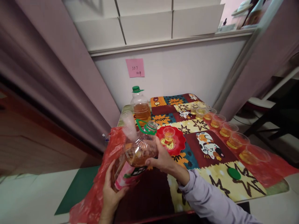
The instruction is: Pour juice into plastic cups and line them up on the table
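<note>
Clearly, both hands hold a plastic drink jug of amber liquid over the near left of the worktop, its uncapped mouth tilted to the right. The left hand has its grip curled around the lower body; the right hand has its grip pressed on the upper right side, thumb in front. The jug's pink label carries a black panel with white lettering, too small to read. On the far wall, a pink sticky note reads "357" in handwriting, with smaller characters below. Orange bursts on the patterned mat seem to say "wow". A second jug, green-capped, stands far left. A red scalloped plate near the middle bears a clear cup. More drink-filled cups line the right side; a loose green cap lies near right.
</note>
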`<action>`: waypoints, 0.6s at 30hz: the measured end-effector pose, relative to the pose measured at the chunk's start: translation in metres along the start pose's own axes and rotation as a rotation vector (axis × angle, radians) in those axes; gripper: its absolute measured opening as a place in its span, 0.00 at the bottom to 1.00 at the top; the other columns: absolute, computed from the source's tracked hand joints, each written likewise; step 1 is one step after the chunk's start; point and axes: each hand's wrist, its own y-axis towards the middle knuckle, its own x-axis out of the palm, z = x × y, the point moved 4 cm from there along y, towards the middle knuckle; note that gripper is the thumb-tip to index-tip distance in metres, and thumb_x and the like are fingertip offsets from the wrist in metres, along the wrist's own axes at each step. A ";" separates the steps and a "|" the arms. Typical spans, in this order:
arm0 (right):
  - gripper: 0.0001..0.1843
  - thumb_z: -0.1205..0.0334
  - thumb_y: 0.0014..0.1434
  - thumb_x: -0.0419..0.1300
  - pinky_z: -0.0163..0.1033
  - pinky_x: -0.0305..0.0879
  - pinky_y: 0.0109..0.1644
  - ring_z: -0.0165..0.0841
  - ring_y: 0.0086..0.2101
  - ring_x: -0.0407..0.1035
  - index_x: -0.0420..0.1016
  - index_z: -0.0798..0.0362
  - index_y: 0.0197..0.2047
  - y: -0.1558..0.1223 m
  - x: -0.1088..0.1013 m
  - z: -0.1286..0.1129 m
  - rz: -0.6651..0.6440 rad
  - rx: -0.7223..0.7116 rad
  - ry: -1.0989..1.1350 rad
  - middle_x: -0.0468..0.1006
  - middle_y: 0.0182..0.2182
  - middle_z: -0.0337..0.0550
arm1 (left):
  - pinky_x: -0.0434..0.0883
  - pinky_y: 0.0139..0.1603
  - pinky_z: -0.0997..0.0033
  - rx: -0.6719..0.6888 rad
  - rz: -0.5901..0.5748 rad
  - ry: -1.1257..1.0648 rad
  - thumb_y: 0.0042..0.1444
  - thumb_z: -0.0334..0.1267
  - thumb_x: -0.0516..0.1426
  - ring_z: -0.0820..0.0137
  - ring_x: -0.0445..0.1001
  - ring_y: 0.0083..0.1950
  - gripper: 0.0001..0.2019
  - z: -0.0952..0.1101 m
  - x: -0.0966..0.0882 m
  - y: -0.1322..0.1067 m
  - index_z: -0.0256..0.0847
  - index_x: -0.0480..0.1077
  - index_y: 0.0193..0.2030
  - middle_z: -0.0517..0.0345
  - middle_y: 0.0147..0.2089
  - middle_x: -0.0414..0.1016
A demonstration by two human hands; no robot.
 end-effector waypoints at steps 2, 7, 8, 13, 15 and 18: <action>0.72 0.26 0.53 0.82 0.67 0.75 0.75 0.59 0.71 0.76 0.53 0.41 0.87 -0.003 -0.009 -0.007 -0.042 -0.010 -0.020 0.70 0.80 0.62 | 0.80 0.71 0.33 0.009 0.002 0.013 0.39 0.70 0.80 0.33 0.81 0.72 0.56 -0.002 0.000 -0.001 0.48 0.76 0.73 0.38 0.73 0.81; 0.51 0.26 0.66 0.73 0.66 0.78 0.71 0.57 0.68 0.79 0.68 0.43 0.81 -0.008 -0.082 -0.039 0.255 -0.087 -0.383 0.76 0.75 0.62 | 0.82 0.69 0.33 0.023 0.001 -0.014 0.40 0.70 0.79 0.35 0.83 0.70 0.57 -0.008 0.001 -0.002 0.48 0.74 0.75 0.38 0.73 0.82; 0.45 0.29 0.67 0.73 0.66 0.79 0.70 0.57 0.66 0.81 0.73 0.44 0.77 -0.008 -0.101 -0.048 0.336 -0.110 -0.522 0.80 0.71 0.61 | 0.81 0.69 0.33 0.025 -0.003 -0.023 0.40 0.69 0.80 0.35 0.82 0.71 0.57 -0.009 0.002 -0.003 0.48 0.74 0.75 0.38 0.73 0.81; 0.35 0.35 0.65 0.75 0.66 0.80 0.65 0.58 0.55 0.85 0.84 0.49 0.65 0.004 -0.164 -0.077 0.376 -0.154 -1.217 0.88 0.59 0.61 | 0.80 0.71 0.31 -0.042 -0.024 -0.048 0.39 0.68 0.80 0.34 0.81 0.72 0.58 -0.011 0.003 -0.004 0.48 0.72 0.76 0.36 0.75 0.79; 0.36 0.36 0.66 0.75 0.63 0.81 0.63 0.59 0.56 0.85 0.84 0.50 0.67 0.010 -0.171 -0.077 0.279 -0.102 -1.390 0.88 0.60 0.62 | 0.78 0.72 0.30 -0.053 -0.031 -0.050 0.38 0.68 0.80 0.34 0.81 0.72 0.59 -0.012 0.003 -0.004 0.48 0.71 0.76 0.37 0.76 0.79; 0.41 0.36 0.66 0.76 0.60 0.80 0.65 0.59 0.59 0.84 0.81 0.53 0.72 0.020 -0.164 -0.073 0.143 0.016 -1.570 0.86 0.63 0.65 | 0.77 0.73 0.28 -0.046 -0.040 -0.043 0.39 0.68 0.80 0.33 0.80 0.73 0.58 -0.010 0.003 -0.003 0.49 0.71 0.76 0.38 0.75 0.79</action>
